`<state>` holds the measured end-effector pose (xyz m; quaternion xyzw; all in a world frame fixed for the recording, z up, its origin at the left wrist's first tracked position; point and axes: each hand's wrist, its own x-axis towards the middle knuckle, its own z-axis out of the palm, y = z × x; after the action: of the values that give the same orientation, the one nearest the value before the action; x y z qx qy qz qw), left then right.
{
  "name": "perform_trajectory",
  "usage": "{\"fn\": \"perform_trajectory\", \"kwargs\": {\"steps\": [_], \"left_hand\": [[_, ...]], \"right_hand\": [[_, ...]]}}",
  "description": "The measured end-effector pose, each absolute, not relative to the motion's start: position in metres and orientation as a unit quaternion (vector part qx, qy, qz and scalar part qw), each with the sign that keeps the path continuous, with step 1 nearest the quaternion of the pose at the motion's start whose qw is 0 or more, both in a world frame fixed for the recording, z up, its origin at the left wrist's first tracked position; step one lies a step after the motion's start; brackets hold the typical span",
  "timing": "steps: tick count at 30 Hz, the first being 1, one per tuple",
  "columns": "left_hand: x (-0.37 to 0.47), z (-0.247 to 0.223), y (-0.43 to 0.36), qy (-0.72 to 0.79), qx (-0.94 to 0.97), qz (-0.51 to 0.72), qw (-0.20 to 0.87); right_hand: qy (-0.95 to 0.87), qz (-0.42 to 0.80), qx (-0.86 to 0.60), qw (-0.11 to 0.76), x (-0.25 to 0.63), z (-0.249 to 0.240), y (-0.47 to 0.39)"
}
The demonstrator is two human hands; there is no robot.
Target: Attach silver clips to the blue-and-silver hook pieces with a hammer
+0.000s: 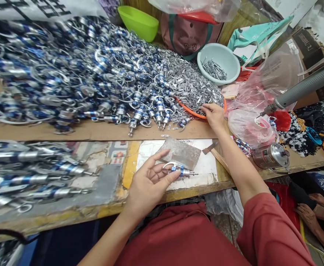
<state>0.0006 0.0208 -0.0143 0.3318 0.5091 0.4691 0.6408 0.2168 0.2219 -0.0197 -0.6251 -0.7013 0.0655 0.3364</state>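
My left hand (151, 181) pinches a blue-and-silver metal fitting (182, 170) with a curved lever and a thin pointed tip facing right. Just behind it a worn grey metal block (180, 154) lies on white board. My right hand (214, 113) reaches to the orange rim (191, 111) beside a heap of small flat metal plates (197, 87). Its thumb and fingers are pressed together at the heap's edge; whatever is between them is too small to make out. Several loose plates (175, 128) lie on the cardboard between my hands.
A large pile of similar fittings (76, 74) fills the back left; more (34, 173) lie at front left. A pale blue bowl (232, 61) holds metal pins. An electric screwdriver (303, 87) hangs at right, above a metal canister (269, 157). Another person's hands (308, 214) show at lower right.
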Motion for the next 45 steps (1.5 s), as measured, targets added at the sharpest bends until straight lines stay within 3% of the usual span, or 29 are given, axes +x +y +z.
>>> {"fn": "perform_trajectory", "kwargs": {"steps": [6, 10, 19, 23, 28, 34, 40, 45], "left_hand": [[0.0, -0.018, 0.021, 0.504, 0.333, 0.475, 0.64], [0.0, -0.018, 0.02, 0.5, 0.332, 0.475, 0.643], [-0.001, -0.019, 0.02, 0.506, 0.337, 0.473, 0.638], [0.0, -0.015, 0.021, 0.507, 0.329, 0.471, 0.642], [0.001, -0.004, 0.021, 0.479, 0.308, 0.473, 0.672], [0.002, 0.0, 0.022, 0.482, 0.297, 0.475, 0.674], [0.003, -0.002, 0.023, 0.482, 0.304, 0.476, 0.67], [0.002, -0.003, 0.022, 0.482, 0.301, 0.477, 0.67]], "right_hand": [[-0.541, 0.22, -0.622, 0.522, 0.233, -0.021, 0.224], [-0.503, 0.291, -0.611, 0.538, 0.239, -0.016, 0.224], [-0.533, 0.27, -0.58, 0.554, 0.219, 0.002, 0.197], [-0.667, 0.315, -0.498, 0.455, 0.182, 0.016, 0.123], [-0.825, 0.201, -0.353, 0.393, 0.16, 0.015, 0.053], [-0.842, 0.156, -0.376, 0.354, 0.165, 0.015, 0.05], [-0.92, 0.041, -0.268, 0.283, 0.167, 0.025, 0.049], [-0.916, 0.05, -0.352, 0.186, 0.173, 0.036, 0.05]]}}
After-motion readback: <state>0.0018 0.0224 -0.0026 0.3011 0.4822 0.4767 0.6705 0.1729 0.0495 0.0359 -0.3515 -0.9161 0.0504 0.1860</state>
